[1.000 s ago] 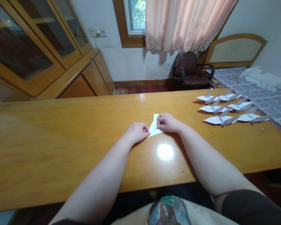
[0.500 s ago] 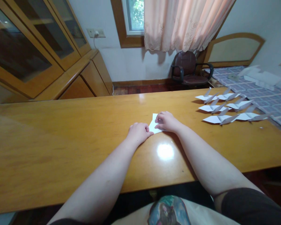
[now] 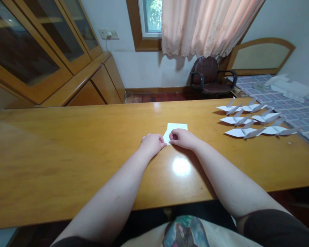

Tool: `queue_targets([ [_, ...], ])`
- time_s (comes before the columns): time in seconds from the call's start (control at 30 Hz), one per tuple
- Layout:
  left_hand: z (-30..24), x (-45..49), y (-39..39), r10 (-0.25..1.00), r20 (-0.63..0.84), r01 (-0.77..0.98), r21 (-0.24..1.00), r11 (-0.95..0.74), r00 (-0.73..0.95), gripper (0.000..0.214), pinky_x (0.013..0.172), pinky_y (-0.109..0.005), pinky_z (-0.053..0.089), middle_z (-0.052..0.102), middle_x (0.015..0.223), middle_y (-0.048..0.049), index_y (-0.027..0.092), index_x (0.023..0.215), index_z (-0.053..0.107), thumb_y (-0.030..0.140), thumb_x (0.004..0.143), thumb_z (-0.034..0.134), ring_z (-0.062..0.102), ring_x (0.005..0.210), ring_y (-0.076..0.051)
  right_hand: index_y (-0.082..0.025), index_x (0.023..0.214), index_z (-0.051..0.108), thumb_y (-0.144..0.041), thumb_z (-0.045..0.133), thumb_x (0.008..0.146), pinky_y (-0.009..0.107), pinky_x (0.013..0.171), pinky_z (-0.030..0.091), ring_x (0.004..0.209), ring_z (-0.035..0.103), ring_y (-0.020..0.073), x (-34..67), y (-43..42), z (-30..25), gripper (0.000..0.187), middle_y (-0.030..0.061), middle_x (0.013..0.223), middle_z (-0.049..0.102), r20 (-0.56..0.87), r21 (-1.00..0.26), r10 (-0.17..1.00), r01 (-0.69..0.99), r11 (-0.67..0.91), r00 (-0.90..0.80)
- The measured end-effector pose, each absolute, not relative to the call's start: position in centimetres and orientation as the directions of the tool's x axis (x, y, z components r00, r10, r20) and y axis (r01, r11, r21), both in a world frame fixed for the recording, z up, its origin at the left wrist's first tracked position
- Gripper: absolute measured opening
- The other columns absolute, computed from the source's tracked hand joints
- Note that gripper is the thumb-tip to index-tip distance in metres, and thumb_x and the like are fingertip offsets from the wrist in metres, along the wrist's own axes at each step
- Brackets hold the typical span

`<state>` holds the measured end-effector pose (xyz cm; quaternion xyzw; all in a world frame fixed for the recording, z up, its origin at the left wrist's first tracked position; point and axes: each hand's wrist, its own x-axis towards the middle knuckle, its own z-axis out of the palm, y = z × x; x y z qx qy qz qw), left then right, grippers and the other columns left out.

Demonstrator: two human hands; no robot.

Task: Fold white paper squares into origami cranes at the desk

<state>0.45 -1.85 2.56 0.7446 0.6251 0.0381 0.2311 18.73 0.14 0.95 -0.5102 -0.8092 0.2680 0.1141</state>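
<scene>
A small piece of folded white paper [image 3: 177,126] lies on the wooden table in front of me, with a crease running at its upper right corner. My left hand [image 3: 152,144] is at its lower left corner, fingers curled in and thumb against the edge. Over the paper's lower right part rests my right hand [image 3: 183,138], its fingers bent and closed towards the thumb near the lower edge. That hand hides much of the sheet. Exactly what lies between the fingertips is hard to see.
Several folded white paper cranes [image 3: 237,120] stand in rows at the right end of the table [image 3: 67,154]. Beyond the table are a brown armchair [image 3: 208,75] and a bed with a checked cover [image 3: 267,92]. Glass-fronted cabinets [image 3: 64,37] line the left.
My right hand has slid down the paper and its fingers have closed together, uncovering the upper right corner. My left hand stays at the lower left corner. The view has shifted slightly.
</scene>
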Motion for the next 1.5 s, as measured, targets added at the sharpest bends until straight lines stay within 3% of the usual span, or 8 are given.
queue_targets([
  [0.33, 2.0, -0.4, -1.6, 0.923, -0.28, 0.857, 0.507, -0.091, 0.264, 0.013, 0.069, -0.027, 0.045, 0.072, 0.086, -0.0012, 0.025, 0.081, 0.071, 0.029, 0.072, 0.063, 0.063, 0.08, -0.018, -0.02, 0.073, 0.06, -0.035, 0.072, 0.071, 0.024, 0.058, 0.033, 0.065, 0.051, 0.0129, 18.6, 0.1, 1.1, 0.02, -0.0002, 0.073, 0.062, -0.07, -0.521, 0.89, 0.777, 0.353, -0.45],
  [0.7, 1.7, -2.2, -1.3, 0.869, -0.35, 0.768, 0.638, -0.054, 0.351, 0.034, 0.068, -0.022, 0.045, 0.072, 0.095, -0.0016, 0.021, 0.092, 0.069, 0.008, 0.065, 0.054, 0.064, 0.081, -0.015, -0.019, 0.074, 0.062, -0.029, 0.073, 0.07, 0.023, 0.059, 0.034, 0.066, 0.052, 0.012, 18.7, 0.2, 0.9, 0.015, -0.0007, 0.074, 0.063, -0.113, -0.583, 0.894, 0.758, 0.293, -0.433],
  [0.77, 2.1, -2.1, -1.4, 0.871, -0.335, 0.768, 0.636, -0.072, 0.359, 0.031, 0.07, -0.023, 0.046, 0.072, 0.093, -0.0016, 0.021, 0.091, 0.069, 0.01, 0.067, 0.054, 0.064, 0.082, -0.015, -0.019, 0.075, 0.062, -0.024, 0.072, 0.071, 0.023, 0.059, 0.036, 0.066, 0.053, 0.0121, 18.8, 0.3, 0.9, 0.012, -0.0004, 0.076, 0.063, -0.124, -0.6, 0.892, 0.749, 0.282, -0.435],
  [0.87, 2.7, -1.6, -1.7, 0.891, -0.305, 0.796, 0.598, -0.095, 0.335, 0.018, 0.066, -0.025, 0.045, 0.072, 0.086, -0.0025, 0.022, 0.086, 0.07, 0.029, 0.074, 0.058, 0.064, 0.077, -0.017, -0.018, 0.078, 0.062, -0.019, 0.07, 0.07, 0.023, 0.062, 0.038, 0.069, 0.055, 0.0126, 18.9, 0.3, 0.9, 0.01, 0.0004, 0.078, 0.064, -0.133, -0.619, 0.885, 0.735, 0.278, -0.446],
  [0.97, 3.0, -0.9, -1.8, 0.917, -0.29, 0.853, 0.513, -0.094, 0.275, 0.022, 0.065, -0.026, 0.044, 0.072, 0.084, -0.0028, 0.023, 0.08, 0.07, 0.042, 0.071, 0.066, 0.063, 0.076, -0.019, -0.018, 0.078, 0.061, -0.019, 0.071, 0.069, 0.024, 0.063, 0.039, 0.07, 0.056, 0.013, 19.0, 0.5, 0.8, 0.014, 0.0007, 0.079, 0.064, -0.124, -0.624, 0.894, 0.734, 0.267, -0.431],
  [1.07, 3.1, -0.4, -1.7, 0.93, -0.295, 0.897, 0.437, -0.072, 0.219, 0.018, 0.067, -0.027, 0.043, 0.072, 0.084, -0.0021, 0.024, 0.077, 0.07, 0.039, 0.067, 0.071, 0.062, 0.079, -0.019, -0.019, 0.078, 0.06, -0.024, 0.077, 0.063, 0.024, 0.063, 0.039, 0.071, 0.056, 0.014, 19.7, 1.0, 0.6, 0.023, 0.0, 0.078, 0.063, -0.137, -0.602, 0.915, 0.765, 0.229, -0.381],
  [1.3, 3.0, -0.5, -1.5, 0.925, -0.3, 0.894, 0.441, -0.082, 0.233, 0.013, 0.067, -0.027, 0.043, 0.072, 0.086, -0.0029, 0.024, 0.079, 0.07, 0.034, 0.071, 0.067, 0.062, 0.078, -0.019, -0.019, 0.084, 0.06, -0.02, 0.077, 0.063, 0.024, 0.063, 0.04, 0.071, 0.057, 0.0139, 22.4, 2.3, 0.3, 0.027, -0.0001, 0.079, 0.064, -0.173, -0.589, 0.93, 0.791, 0.167, -0.326],
  [1.5, 2.7, -0.9, -1.4, 0.942, -0.239, 0.889, 0.445, -0.111, 0.237, 0.023, 0.063, -0.028, 0.041, 0.071, 0.085, -0.006, 0.021, 0.079, 0.069, 0.041, 0.08, 0.055, 0.061, 0.074, -0.019, -0.018, 0.088, 0.064, -0.021, 0.072, 0.07, 0.026, 0.07, 0.042, 0.077, 0.058, 0.0152, 22.5, 2.6, 0.2, 0.02, 0.0029, 0.088, 0.065, -0.102, -0.57, 0.893, 0.761, 0.309, -0.438],
])
